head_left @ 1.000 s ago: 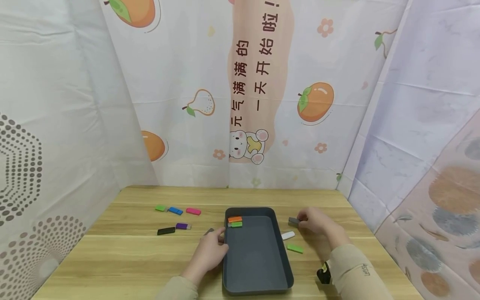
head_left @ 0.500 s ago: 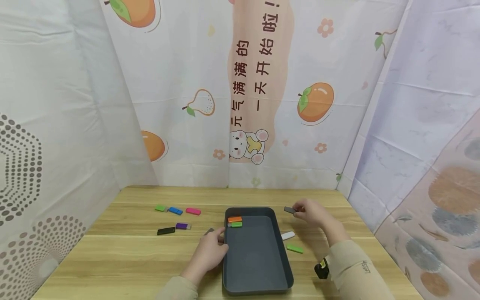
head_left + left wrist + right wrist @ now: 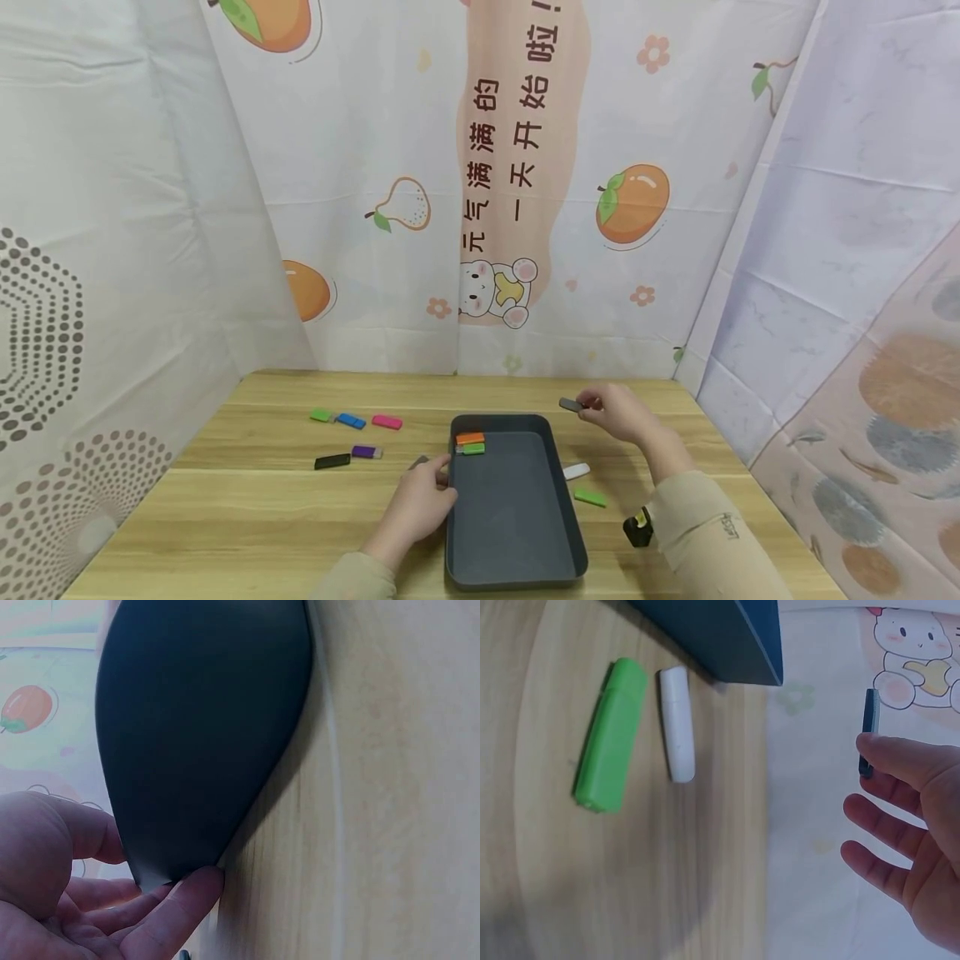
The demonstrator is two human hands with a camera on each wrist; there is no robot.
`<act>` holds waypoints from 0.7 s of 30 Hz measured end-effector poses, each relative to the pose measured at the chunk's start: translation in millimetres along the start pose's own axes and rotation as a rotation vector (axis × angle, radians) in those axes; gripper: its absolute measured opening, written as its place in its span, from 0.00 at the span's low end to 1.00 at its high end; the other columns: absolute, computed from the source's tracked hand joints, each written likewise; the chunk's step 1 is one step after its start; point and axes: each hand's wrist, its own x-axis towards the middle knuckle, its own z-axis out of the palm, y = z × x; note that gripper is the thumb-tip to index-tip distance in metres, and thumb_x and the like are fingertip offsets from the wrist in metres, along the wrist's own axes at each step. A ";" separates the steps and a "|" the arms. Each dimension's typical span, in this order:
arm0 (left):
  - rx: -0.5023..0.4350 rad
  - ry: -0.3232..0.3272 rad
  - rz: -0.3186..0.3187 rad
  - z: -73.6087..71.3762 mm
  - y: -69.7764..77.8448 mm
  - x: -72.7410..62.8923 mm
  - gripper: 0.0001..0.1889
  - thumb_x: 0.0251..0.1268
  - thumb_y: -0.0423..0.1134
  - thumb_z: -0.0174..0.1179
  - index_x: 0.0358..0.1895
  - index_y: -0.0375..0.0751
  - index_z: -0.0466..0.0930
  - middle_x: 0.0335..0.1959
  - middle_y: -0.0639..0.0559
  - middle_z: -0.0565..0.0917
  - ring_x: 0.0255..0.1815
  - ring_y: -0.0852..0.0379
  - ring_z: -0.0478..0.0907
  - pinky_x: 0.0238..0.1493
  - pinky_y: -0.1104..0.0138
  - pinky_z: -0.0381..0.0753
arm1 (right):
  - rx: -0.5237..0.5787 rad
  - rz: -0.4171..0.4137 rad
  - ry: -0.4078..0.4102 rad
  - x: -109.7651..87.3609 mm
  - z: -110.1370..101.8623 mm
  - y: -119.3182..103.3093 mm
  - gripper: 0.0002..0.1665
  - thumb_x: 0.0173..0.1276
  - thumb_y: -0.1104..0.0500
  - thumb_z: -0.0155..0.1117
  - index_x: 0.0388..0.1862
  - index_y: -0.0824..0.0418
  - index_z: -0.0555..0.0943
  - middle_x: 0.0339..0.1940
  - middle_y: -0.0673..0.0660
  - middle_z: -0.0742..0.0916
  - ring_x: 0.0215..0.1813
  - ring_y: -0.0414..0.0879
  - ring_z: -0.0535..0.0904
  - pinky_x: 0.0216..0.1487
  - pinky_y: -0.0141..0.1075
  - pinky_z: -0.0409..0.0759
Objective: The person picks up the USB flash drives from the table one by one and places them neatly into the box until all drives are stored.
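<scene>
My right hand (image 3: 617,412) pinches a dark grey USB stick (image 3: 570,405) between thumb and index finger, beyond the tray's far right corner. In the right wrist view that stick (image 3: 869,731) stands edge-on against the cloth, the other fingers spread below it. At the left side of a dark grey tray (image 3: 517,517), my left hand (image 3: 422,507) grips the wall, thumb over the rim and fingers on the outside, as the left wrist view shows. An orange USB stick (image 3: 470,438) and a green one (image 3: 472,449) lie in the tray's far left corner.
Right of the tray lie a white USB stick (image 3: 576,471) and a green stick (image 3: 590,497). Further left are green, blue (image 3: 351,422), pink (image 3: 387,422), purple (image 3: 365,452) and black (image 3: 332,462) sticks. A grey one (image 3: 419,462) is partly hidden behind my left hand.
My right hand has lifted the grey USB stick off the table and carried it away from me and slightly left. The left hand and tray stay put.
</scene>
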 end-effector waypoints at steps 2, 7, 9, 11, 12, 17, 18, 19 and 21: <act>-0.005 -0.001 -0.001 -0.2 0.0 -0.3 0.31 0.63 0.30 0.61 0.70 0.25 0.69 0.48 0.37 0.84 0.44 0.49 0.83 0.40 0.57 0.85 | -0.001 -0.019 0.006 1.3 -1.2 -2.9 0.06 0.68 0.61 0.70 0.44 0.58 0.87 0.36 0.49 0.87 0.41 0.47 0.82 0.43 0.47 0.82; -0.010 -0.005 0.004 -0.5 -0.8 -0.1 0.31 0.63 0.30 0.61 0.70 0.25 0.69 0.48 0.36 0.84 0.45 0.48 0.83 0.41 0.56 0.85 | 0.003 -0.039 0.014 4.0 -3.6 -8.9 0.06 0.69 0.61 0.70 0.44 0.57 0.88 0.37 0.49 0.87 0.41 0.46 0.83 0.43 0.46 0.82; -0.006 -0.007 0.006 0.0 -1.5 0.4 0.31 0.63 0.30 0.61 0.70 0.25 0.69 0.48 0.36 0.84 0.45 0.48 0.83 0.41 0.56 0.85 | 0.007 -0.042 0.018 4.8 -4.1 -10.9 0.07 0.69 0.60 0.70 0.44 0.57 0.88 0.37 0.48 0.87 0.41 0.45 0.82 0.43 0.46 0.82; -0.001 -0.003 0.010 0.1 -2.1 0.5 0.31 0.63 0.30 0.61 0.70 0.25 0.69 0.48 0.36 0.84 0.45 0.48 0.83 0.41 0.56 0.85 | 0.008 -0.052 0.017 5.6 -4.5 -13.4 0.08 0.69 0.60 0.70 0.45 0.58 0.88 0.36 0.48 0.87 0.40 0.45 0.82 0.42 0.45 0.82; 0.001 -0.001 0.012 0.1 -2.3 0.5 0.31 0.63 0.30 0.61 0.70 0.25 0.69 0.48 0.36 0.84 0.45 0.48 0.83 0.41 0.56 0.85 | 0.010 -0.055 0.017 6.1 -4.4 -14.8 0.08 0.68 0.59 0.71 0.45 0.57 0.88 0.36 0.48 0.87 0.40 0.44 0.82 0.42 0.45 0.82; 0.007 0.006 0.021 0.0 -2.0 0.1 0.30 0.62 0.30 0.61 0.69 0.24 0.70 0.48 0.36 0.84 0.46 0.47 0.83 0.42 0.56 0.85 | 0.021 -0.067 0.017 7.6 -2.7 -19.9 0.07 0.68 0.60 0.71 0.45 0.57 0.88 0.36 0.47 0.87 0.40 0.43 0.82 0.41 0.44 0.82; 0.007 0.007 0.021 0.1 -1.9 0.0 0.30 0.62 0.30 0.61 0.69 0.24 0.70 0.48 0.36 0.84 0.45 0.47 0.83 0.42 0.55 0.85 | 0.022 -0.069 0.018 7.9 -2.2 -20.4 0.07 0.68 0.60 0.71 0.44 0.57 0.88 0.36 0.47 0.87 0.40 0.43 0.82 0.41 0.43 0.82; 0.006 0.006 0.021 0.2 -1.7 -0.2 0.30 0.62 0.30 0.61 0.69 0.24 0.70 0.48 0.36 0.84 0.45 0.47 0.83 0.42 0.55 0.85 | 0.020 -0.072 0.018 8.3 -1.6 -20.8 0.07 0.68 0.60 0.71 0.44 0.57 0.88 0.36 0.48 0.87 0.40 0.43 0.82 0.41 0.43 0.82; 0.003 0.005 0.020 0.4 -1.5 -0.4 0.30 0.62 0.30 0.61 0.69 0.24 0.70 0.48 0.36 0.84 0.45 0.47 0.83 0.41 0.56 0.85 | 0.017 -0.078 0.016 8.9 -0.7 -21.9 0.07 0.68 0.59 0.71 0.45 0.57 0.88 0.36 0.48 0.87 0.40 0.43 0.82 0.41 0.43 0.82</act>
